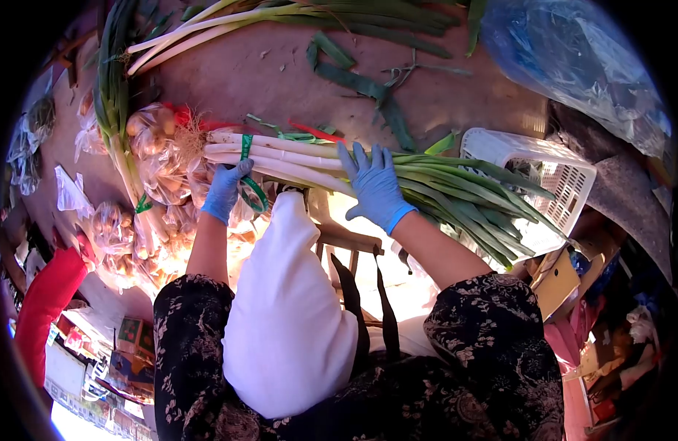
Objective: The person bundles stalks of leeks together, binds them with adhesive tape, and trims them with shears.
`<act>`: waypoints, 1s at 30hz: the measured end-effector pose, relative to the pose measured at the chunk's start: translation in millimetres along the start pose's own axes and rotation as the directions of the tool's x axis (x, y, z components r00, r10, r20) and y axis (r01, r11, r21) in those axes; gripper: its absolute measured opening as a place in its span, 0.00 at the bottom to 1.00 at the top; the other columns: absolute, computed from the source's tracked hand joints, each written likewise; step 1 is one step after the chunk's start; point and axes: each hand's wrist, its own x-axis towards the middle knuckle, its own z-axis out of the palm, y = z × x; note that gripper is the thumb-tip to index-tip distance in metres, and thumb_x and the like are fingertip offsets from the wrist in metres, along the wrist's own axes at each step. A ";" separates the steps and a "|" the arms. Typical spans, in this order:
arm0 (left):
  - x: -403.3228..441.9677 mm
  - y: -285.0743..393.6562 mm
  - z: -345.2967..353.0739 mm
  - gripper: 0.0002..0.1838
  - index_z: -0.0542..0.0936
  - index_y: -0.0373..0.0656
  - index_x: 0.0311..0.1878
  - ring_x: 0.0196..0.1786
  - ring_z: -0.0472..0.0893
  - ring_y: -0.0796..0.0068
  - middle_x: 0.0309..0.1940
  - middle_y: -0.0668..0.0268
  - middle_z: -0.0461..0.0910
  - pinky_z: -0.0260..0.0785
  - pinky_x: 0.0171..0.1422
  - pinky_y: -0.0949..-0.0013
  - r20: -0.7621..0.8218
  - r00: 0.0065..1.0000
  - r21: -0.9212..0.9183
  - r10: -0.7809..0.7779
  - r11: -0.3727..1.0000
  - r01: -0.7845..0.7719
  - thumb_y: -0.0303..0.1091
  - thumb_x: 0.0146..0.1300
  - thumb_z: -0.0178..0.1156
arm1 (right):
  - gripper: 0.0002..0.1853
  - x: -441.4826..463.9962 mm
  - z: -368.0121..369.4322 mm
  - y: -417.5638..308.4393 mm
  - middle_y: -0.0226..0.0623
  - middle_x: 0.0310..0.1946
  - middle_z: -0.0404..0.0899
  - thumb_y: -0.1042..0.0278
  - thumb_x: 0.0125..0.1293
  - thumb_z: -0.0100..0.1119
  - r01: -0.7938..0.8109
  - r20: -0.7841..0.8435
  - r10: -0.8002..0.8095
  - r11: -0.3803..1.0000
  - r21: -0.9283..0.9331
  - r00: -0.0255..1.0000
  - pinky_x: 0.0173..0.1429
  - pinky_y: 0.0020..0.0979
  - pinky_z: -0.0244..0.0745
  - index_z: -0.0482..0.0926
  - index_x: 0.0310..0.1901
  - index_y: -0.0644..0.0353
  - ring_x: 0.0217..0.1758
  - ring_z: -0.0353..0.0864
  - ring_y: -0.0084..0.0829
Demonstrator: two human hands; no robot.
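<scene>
A bundle of long green onions (302, 163) lies across in front of me, white root ends to the left and green leaves to the right. Green tape (246, 147) passes around the white stalks, and its loop or roll (254, 195) hangs just below them. My left hand (227, 189), in a blue glove, is closed at the lower edge of the stalks beside the tape, seemingly gripping it; the fingertips are partly hidden. My right hand (376, 185), also gloved, rests flat on the bundle where white turns green, fingers spread.
Clear bags of round brown produce (162, 169) and another tied onion bundle (126, 162) are at left. More onions (207, 37) and leaf scraps (383, 99) lie beyond. A white plastic basket (567, 180) stands right, below plastic sheeting (574, 59). Another person's red sleeve (48, 309) is left.
</scene>
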 end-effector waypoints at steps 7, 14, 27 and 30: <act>9.1 2.5 8.5 0.12 0.74 0.47 0.34 0.15 0.60 0.88 0.20 0.78 0.69 0.46 0.18 0.81 -0.010 0.988 -0.012 -0.154 0.988 0.154 0.39 0.51 0.66 | 0.40 21.6 22.5 19.3 0.49 0.40 0.73 0.66 0.45 0.58 0.118 -0.058 -0.112 0.988 0.098 0.992 0.46 0.43 0.64 0.55 0.63 0.57 0.45 0.73 0.45; 1.8 45.5 -28.0 0.16 0.67 0.51 0.20 0.10 0.53 0.88 0.12 0.79 0.59 0.41 0.17 0.79 0.138 0.972 -0.145 -0.189 0.967 0.208 0.42 0.59 0.58 | 0.34 63.7 -59.4 16.4 0.51 0.36 0.76 0.62 0.41 0.57 0.206 0.271 -0.344 0.879 0.430 0.899 0.44 0.41 0.71 0.64 0.56 0.54 0.39 0.77 0.47; 63.6 61.9 -36.1 0.08 0.73 0.48 0.31 0.10 0.57 0.87 0.15 0.77 0.68 0.48 0.14 0.81 0.054 0.948 -0.354 -0.313 0.882 0.312 0.39 0.64 0.50 | 0.25 221.3 -95.9 72.2 0.38 0.44 0.77 0.57 0.47 0.58 0.093 0.027 -0.098 0.985 0.145 0.995 0.51 0.35 0.69 0.75 0.49 0.55 0.44 0.76 0.34; 68.2 54.0 -35.0 0.07 0.74 0.48 0.33 0.11 0.58 0.87 0.15 0.77 0.69 0.50 0.14 0.80 0.029 0.959 -0.300 -0.282 0.913 0.278 0.38 0.64 0.51 | 0.21 182.6 -84.5 95.2 0.37 0.42 0.77 0.59 0.55 0.56 0.094 -0.335 0.088 0.866 0.492 0.938 0.52 0.31 0.69 0.75 0.49 0.59 0.44 0.76 0.30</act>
